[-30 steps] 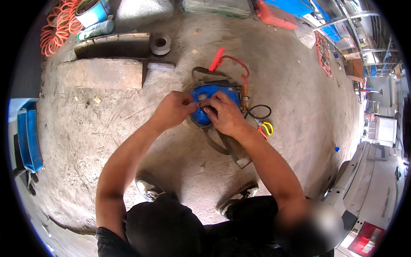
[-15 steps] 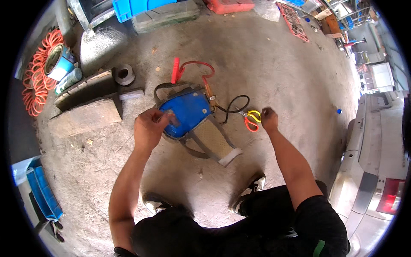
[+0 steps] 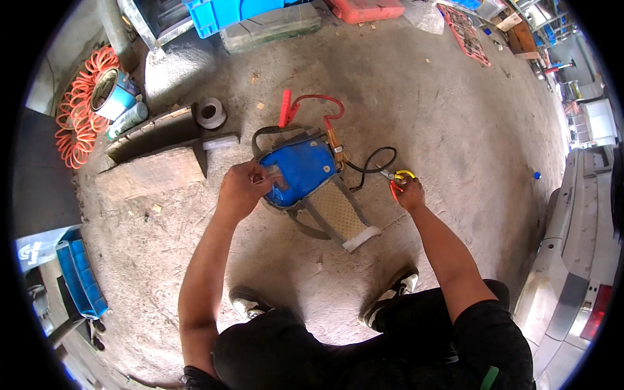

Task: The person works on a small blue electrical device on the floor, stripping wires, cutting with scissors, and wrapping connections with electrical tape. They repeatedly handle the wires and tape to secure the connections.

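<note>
Getting a firm hold on the scissors [image 3: 397,175] looks like the step rn: they're at the floor [image 3: 448,130], right of the blue bag [image 3: 302,168], blades pointing twd the black cable [image 3: 395,155]. R hand [image 3: 412,194] is at the handles; can't tell if its grip is closed. L hand [image 3: 242,190] has fingers pinched at the bag's left side, on what is too small to ID. Best, IMO: seat thumb + fingers in both loops b4 lifting, blades together & clear of cable, L hand steady.
</note>
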Action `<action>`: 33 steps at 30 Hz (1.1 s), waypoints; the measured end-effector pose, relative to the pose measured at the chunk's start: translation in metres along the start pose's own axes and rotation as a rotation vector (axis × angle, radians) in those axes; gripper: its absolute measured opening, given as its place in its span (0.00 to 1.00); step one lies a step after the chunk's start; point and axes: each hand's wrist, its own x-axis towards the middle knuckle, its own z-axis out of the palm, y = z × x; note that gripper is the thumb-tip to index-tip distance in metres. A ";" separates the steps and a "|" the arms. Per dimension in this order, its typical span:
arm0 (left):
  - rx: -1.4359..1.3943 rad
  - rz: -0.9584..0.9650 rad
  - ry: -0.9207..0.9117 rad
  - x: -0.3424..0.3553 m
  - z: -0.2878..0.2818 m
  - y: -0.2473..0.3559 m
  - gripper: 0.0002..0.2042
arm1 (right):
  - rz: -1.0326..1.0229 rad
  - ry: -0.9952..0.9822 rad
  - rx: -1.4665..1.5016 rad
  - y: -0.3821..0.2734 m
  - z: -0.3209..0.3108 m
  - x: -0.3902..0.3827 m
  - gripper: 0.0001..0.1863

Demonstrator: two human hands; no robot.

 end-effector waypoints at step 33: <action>0.021 0.265 -0.215 0.023 -0.039 -0.013 0.14 | 0.106 -0.737 0.047 0.047 -0.025 0.009 0.35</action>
